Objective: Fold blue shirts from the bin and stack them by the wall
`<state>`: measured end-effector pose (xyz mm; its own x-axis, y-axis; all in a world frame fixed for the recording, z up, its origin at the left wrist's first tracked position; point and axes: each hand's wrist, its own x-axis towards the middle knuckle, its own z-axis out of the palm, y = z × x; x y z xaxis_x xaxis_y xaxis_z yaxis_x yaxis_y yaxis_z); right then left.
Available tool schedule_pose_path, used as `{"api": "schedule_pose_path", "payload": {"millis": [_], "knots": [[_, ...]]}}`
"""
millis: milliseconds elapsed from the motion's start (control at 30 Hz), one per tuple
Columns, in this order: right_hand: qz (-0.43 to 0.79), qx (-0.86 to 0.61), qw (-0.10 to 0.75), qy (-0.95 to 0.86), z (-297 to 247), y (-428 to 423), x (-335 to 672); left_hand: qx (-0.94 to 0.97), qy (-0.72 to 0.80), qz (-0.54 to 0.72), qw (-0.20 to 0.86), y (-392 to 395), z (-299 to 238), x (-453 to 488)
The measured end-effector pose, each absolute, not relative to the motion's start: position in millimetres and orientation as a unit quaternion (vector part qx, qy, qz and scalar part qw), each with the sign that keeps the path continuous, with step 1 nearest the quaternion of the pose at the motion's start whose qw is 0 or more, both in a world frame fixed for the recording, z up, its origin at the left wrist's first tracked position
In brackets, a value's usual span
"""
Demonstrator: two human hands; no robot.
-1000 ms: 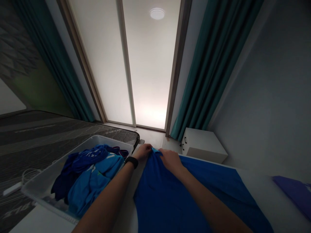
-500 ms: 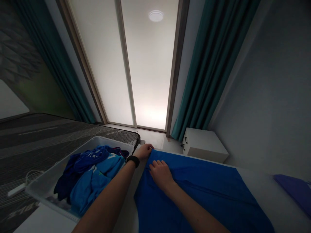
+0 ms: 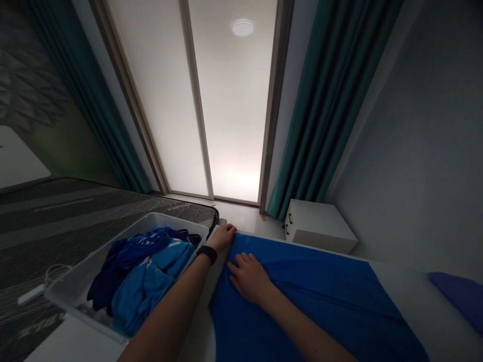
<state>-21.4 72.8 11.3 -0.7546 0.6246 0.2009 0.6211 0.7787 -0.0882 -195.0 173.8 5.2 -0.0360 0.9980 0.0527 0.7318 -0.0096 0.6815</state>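
Observation:
A plain blue garment (image 3: pixel 324 286) lies spread over the white tabletop (image 3: pixel 400 284), with a few wrinkles across its middle. At its far left corner, my left hand (image 3: pixel 223 237) pinches the edge of the cloth between thumb and fingers; a black band (image 3: pixel 207 254) circles that wrist. My right hand (image 3: pixel 249 277) rests palm down on the garment a little nearer to me, its fingers apart. The near part of the garment runs out of view at the bottom, and my right forearm covers some of it.
Left of my arms stands a translucent plastic bin (image 3: pixel 75 281) holding crumpled blue clothes (image 3: pixel 151 271). Beyond it is a dark grey mattress (image 3: pixel 94 201). A purple folded cloth (image 3: pixel 458 296) lies at the right. A white cabinet (image 3: pixel 320 221) stands past the table's far edge.
My right hand has slid slightly left and toward me over the garment, its fingers spreading more. My left hand stays at the corner. The view has shifted a little.

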Motion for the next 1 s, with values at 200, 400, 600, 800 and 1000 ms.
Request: {"api": "schedule_pose_path", "payload": {"millis": [200, 400, 600, 800, 1000], "knots": [[0.107, -0.321, 0.115, -0.934, -0.9, 70.4, -12.4, 0.647, 0.663, 0.297, 0.232, 167.6, -3.8, -192.3], [0.141, -0.303, 0.104, -0.937, -10.6, 73.1, -11.4, 0.64, 0.678, 0.311, 0.183, 168.6, -11.4, -185.5], [0.212, -0.31, 0.153, -0.914, 4.5, 76.6, -8.2, 0.636, 0.676, 0.337, 0.161, 167.3, -14.5, -186.4], [0.176, -0.351, 0.221, -0.893, 23.1, 77.5, 25.1, 0.659, 0.641, 0.365, 0.146, 144.9, -10.8, -185.5], [0.12, -0.447, 0.208, -0.862, 27.9, 73.0, 102.1, 0.689, 0.636, 0.323, 0.131, 120.6, -4.2, -186.0]]}}
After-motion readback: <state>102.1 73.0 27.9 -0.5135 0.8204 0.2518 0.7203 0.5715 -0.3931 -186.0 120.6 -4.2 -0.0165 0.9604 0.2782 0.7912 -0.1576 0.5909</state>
